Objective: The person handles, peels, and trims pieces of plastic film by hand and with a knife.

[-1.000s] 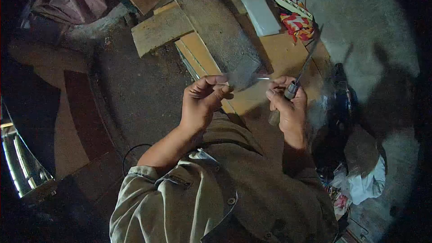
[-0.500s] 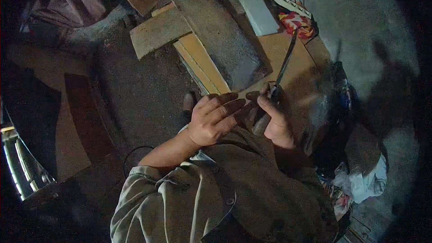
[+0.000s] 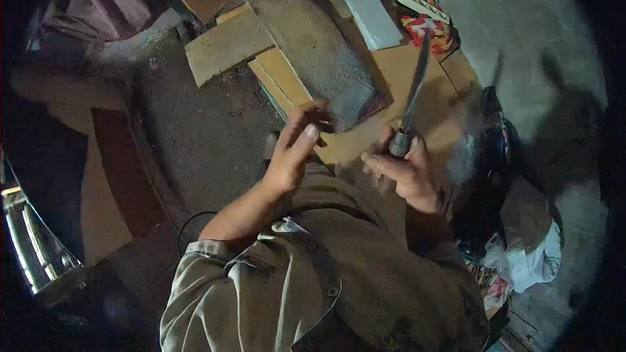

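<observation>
**Your L hand [image 3: 292, 153] has swung up & away from your R hand [image 3: 409, 173] since prev. frame**

Half a sec ago your fingers nearly met; now there's a clear gap btwn hands. Your R is wrapped round the tool [image 3: 416, 85]: long, narrow, dark shaft, a bit blurred, w/ a paler streak along it & a rounded gray collar [image 3: 399, 145] where it leaves your fist. Most of the handle's hidden by your fingers.

Tool's up in front of you, R of center, above the brown sheet [image 3: 401, 81]. Long axis runs from your fist up & away from your body, leaning slightly R. Tip points at, & in view overlaps, the red-yellow cloth [image 3: 445, 44]; can't tell how high above it.

Your L has fingers bent, thumb up & apart from the index; can't tell if it's pinching anything small (blur). It's nearest the low end of the dark board [image 3: 306, 32], w/ the white slab [image 3: 372, 16] lying farther off.
</observation>
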Demonstrator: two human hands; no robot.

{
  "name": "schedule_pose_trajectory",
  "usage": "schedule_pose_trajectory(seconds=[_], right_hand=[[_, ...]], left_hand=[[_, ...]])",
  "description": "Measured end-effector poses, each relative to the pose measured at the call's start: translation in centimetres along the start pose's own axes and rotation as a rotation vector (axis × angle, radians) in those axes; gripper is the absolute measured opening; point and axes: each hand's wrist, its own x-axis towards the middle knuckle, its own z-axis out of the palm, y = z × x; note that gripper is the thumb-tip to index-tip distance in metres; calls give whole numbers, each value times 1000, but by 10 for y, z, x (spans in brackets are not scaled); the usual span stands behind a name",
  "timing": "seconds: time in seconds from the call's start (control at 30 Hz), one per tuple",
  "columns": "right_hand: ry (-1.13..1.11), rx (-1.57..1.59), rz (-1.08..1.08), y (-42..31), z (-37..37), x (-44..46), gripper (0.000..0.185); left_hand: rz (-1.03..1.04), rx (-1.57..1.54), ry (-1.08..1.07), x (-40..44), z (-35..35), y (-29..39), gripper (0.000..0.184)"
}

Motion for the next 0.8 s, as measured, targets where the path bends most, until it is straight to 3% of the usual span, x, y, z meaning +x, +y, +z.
schedule_pose_trajectory(seconds=[0.03,0.07,0.1,0.17,0.2,0.23,0.3,0.37,0.43,0.47,0.6,0.8], right_hand=[[-39,20,18,0,2,0,37],[-42,19,17,0,3,1,37],[-70,-16,12,1,4,2,35],[-124,-84,2,5,4,4,33],[-137,-157,-39,13,0,5,36],[-138,-157,-38,15,1,5,36],[-99,-57,97,18,7,2,45],[-68,-160,18,20,5,3,49],[38,-190,112,12,2,2,48],[91,-58,58,12,2,-1,44],[224,-25,-61,6,-4,4,44],[259,-12,-176,4,-5,5,39]], left_hand=[[-247,-205,-60,2,-1,2,59],[-333,-324,-44,2,3,2,44],[-331,-324,-43,1,3,0,44],[-374,-182,-124,-2,3,-7,20],[-409,-282,9,-1,14,3,4],[-453,-310,56,-1,10,-2,8],[-341,-335,161,1,11,-4,6],[-354,-329,199,3,9,2,8],[-370,-323,236,1,4,5,9],[-345,-321,223,-1,2,5,11],[-317,-266,220,-6,1,3,14],[-298,-253,230,-8,5,13,11]])
